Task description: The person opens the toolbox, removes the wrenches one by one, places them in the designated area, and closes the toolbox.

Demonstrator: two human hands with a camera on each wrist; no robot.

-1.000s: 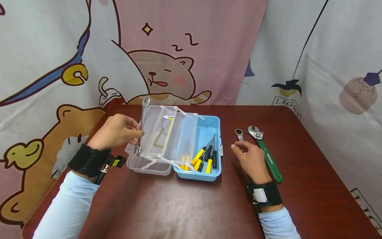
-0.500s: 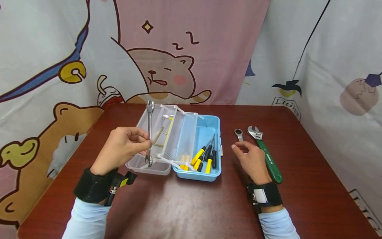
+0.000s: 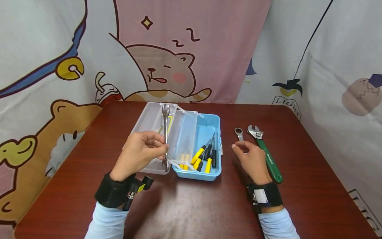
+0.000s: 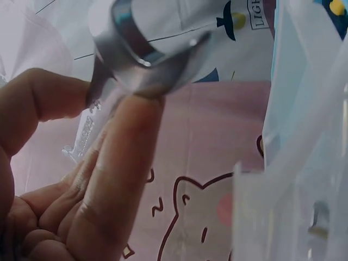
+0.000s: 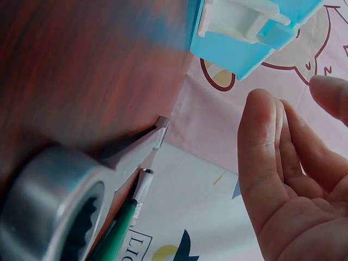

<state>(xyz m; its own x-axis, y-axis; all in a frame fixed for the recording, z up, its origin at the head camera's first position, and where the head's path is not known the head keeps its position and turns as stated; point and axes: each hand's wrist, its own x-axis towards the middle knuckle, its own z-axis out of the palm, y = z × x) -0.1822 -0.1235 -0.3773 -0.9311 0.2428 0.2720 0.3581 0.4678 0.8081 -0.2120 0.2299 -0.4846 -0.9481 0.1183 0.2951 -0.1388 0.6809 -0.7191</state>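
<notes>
My left hand (image 3: 141, 151) pinches a double open-end wrench (image 3: 165, 121) near its lower end. The wrench stands almost upright in front of the clear lid of the toolbox. One of its open ends (image 4: 136, 60) appears close up at the fingertips in the left wrist view. My right hand (image 3: 252, 161) hovers with loosely bent fingers, nothing between them. Beneath it lies a combination wrench (image 3: 239, 132), partly hidden by the hand; its ring end (image 5: 49, 201) is large in the right wrist view. A green-handled adjustable wrench (image 3: 270, 161) lies just right of that hand.
A blue toolbox (image 3: 206, 121) stands unfolded mid-table, with translucent trays (image 3: 186, 132) raised. Yellow and black screwdrivers (image 3: 198, 155) lie in its base. Behind the lifted wrench, hex keys (image 3: 170, 124) are partly visible in a tray. A patterned curtain (image 3: 223, 49) hangs behind the table.
My left hand has carried the open-end wrench rightward and slightly nearer, across the clear lid, and the wrench has turned more upright. My right hand stays put.
</notes>
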